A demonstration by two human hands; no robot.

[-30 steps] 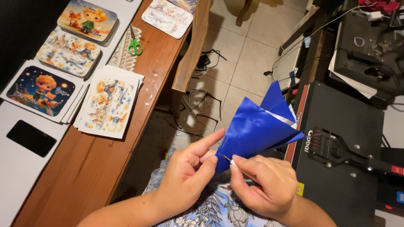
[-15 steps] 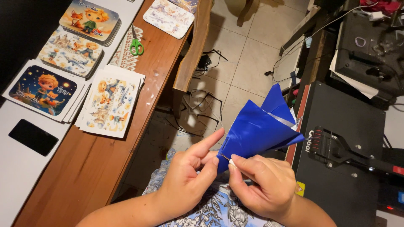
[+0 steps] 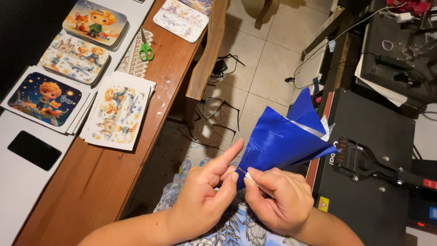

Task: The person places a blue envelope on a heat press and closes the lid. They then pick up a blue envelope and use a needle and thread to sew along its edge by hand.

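Both hands pinch the narrow tip of the blue folded cone (image 3: 282, 139), left hand (image 3: 205, 196) and right hand (image 3: 280, 200) closed there, its long axis fanning toward two o'clock.

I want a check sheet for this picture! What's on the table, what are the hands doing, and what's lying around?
Surface: wooden table, bare near its edge.
Job's things: blue cloth, folded into a cone, pinched at its tip.
Clutter: picture cards, green scissors, black phone.
Grippers: left hand and right hand both pinch the cloth tip.
Cables: black cables on the tiled floor.
Surroundings: black press machine on the right.
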